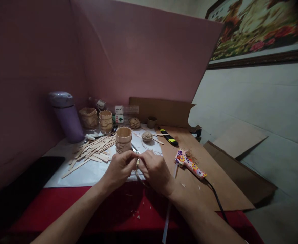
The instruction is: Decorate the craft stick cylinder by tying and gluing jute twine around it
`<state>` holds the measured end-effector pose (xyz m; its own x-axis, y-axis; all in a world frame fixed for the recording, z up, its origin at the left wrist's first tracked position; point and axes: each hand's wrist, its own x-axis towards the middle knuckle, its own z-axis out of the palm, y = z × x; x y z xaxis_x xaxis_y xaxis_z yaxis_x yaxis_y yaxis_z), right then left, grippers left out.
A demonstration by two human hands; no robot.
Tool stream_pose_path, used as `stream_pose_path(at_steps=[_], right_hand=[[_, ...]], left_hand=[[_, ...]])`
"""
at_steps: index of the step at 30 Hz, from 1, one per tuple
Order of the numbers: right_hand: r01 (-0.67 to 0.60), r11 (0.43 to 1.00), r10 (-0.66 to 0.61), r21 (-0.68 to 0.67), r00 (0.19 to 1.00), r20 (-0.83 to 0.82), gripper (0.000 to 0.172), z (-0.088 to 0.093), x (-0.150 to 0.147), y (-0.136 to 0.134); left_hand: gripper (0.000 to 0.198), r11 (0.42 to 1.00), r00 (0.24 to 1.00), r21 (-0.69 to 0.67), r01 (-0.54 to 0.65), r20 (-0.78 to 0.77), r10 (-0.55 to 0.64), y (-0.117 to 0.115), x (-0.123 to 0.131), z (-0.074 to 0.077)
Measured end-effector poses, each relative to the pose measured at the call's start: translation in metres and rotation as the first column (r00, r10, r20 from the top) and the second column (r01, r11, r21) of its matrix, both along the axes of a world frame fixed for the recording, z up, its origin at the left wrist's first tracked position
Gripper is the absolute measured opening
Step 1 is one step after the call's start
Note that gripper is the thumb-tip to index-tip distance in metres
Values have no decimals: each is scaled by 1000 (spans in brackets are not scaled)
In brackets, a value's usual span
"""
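Both hands meet above the front edge of the white sheet, fingers pinched together. My left hand (121, 165) and my right hand (156, 169) grip a thin cord (139, 174) between their fingertips. It hangs in a curve below them, with a small pale piece or knot at its top that is too small to make out. Just behind my left hand stands a wooden-stick cup (124, 139) with cord wound round it. Part of a metal tool (134, 148), perhaps scissors, shows behind my fingers. A small twine ball (147, 136) lies beyond my right hand.
Craft sticks (93, 150) are heaped at left, near a purple bottle (69, 118) and two more stick cups (105, 121). On the cardboard (215, 183) at right lie a flowered glue gun (189, 164) with its cable and a yellow-black utility knife (168, 136).
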<state>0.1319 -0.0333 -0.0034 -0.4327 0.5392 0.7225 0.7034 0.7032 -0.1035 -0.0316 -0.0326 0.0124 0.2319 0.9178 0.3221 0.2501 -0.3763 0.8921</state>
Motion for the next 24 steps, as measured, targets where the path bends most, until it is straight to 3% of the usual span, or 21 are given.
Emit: stream_pose_path(at_steps=[4, 9, 12, 15, 18, 21, 24], right_hand=[[35, 999, -34, 40, 999, -29, 18, -4, -4, 1], [-9, 991, -42, -133, 926, -375, 16, -1, 1, 9], [-53, 985, -37, -165, 865, -500, 14, 6, 4, 8], [-178, 977, 97, -121, 866, -490, 20, 12, 3, 3], [-295, 938, 197, -183, 887, -417, 24, 16, 2, -1], [-263, 926, 141, -271, 907, -396, 17, 16, 2, -1], [-234, 933, 110, -274, 910, -401, 15, 16, 4, 0]], left_hand=[[14, 1000, 1000, 8, 7, -24, -7, -3, 1, 1], [23, 966, 970, -223, 128, 233, -75, -5, 3, 8], [32, 939, 947, -296, 175, 311, -78, -4, 1, 10], [34, 939, 941, -294, 181, 330, -78, -1, -1, 11], [33, 945, 930, -261, 196, 354, -95, 0, -2, 11], [33, 945, 931, -271, 184, 356, -79, 0, -3, 12], [35, 944, 938, -289, 160, 342, -55, -1, -2, 13]])
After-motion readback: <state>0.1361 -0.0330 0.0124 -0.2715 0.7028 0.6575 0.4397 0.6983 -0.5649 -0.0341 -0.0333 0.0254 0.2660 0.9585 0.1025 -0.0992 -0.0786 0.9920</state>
